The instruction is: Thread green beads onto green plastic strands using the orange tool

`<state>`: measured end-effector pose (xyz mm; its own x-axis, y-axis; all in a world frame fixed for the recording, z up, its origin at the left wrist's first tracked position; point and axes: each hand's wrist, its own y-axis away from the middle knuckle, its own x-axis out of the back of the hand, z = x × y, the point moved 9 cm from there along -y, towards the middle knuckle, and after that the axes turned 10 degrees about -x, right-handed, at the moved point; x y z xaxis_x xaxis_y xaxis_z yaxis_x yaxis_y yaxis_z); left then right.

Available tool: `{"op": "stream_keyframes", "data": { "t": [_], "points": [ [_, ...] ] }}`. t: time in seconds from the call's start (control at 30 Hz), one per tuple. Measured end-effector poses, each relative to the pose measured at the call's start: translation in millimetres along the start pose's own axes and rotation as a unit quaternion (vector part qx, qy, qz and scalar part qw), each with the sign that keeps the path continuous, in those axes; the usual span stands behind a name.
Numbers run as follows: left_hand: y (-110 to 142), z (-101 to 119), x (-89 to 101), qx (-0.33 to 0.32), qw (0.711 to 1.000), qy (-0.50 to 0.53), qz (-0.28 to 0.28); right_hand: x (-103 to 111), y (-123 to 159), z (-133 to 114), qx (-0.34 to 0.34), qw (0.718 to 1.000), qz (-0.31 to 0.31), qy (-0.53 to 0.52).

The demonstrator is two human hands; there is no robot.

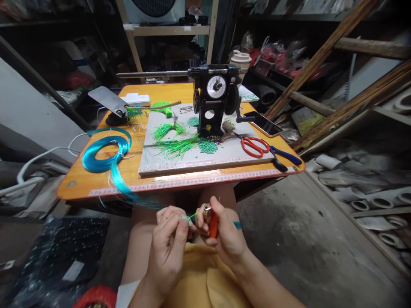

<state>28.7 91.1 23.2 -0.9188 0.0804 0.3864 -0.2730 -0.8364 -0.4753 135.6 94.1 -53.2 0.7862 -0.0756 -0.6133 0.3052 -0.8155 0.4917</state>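
My left hand [171,233] is closed in a pinch on a small pale-green bead [186,219]. A bright green strand [193,215] runs from the bead toward my right hand. My right hand [224,226] is wrapped around an orange-red lighter [213,226], whose metal top points up; I cannot make out a flame. Both hands are close together above my lap, in front of the table edge. Blue filament [123,184] hangs from a coil [96,155] on the table and trails toward my left hand. A bit of blue shows behind my right wrist.
On the orange table [77,179] a white board [150,164] carries a black hand-cranked winding machine [210,102], green strand bundles [176,145] and turquoise beads [208,146]. Red-handled scissors [255,146], blue-handled pliers [285,156] and a phone [263,124] lie right. A wooden ladder [321,55] leans at the right.
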Motion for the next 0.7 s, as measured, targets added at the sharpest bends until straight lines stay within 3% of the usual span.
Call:
{"op": "stream_keyframes", "data": {
  "t": [0.23, 0.7],
  "points": [
    [1.4, -6.9, -4.5, 0.024, 0.999, 0.003, -0.024, 1.5, -3.9, 7.5, -0.023, 0.999, 0.007, 0.038],
    [-1.1, -4.9, -5.4, 0.033, 0.999, 0.018, -0.026, -5.2, 1.8, 2.6, -0.003, 0.996, 0.014, 0.086]
  ]
}}
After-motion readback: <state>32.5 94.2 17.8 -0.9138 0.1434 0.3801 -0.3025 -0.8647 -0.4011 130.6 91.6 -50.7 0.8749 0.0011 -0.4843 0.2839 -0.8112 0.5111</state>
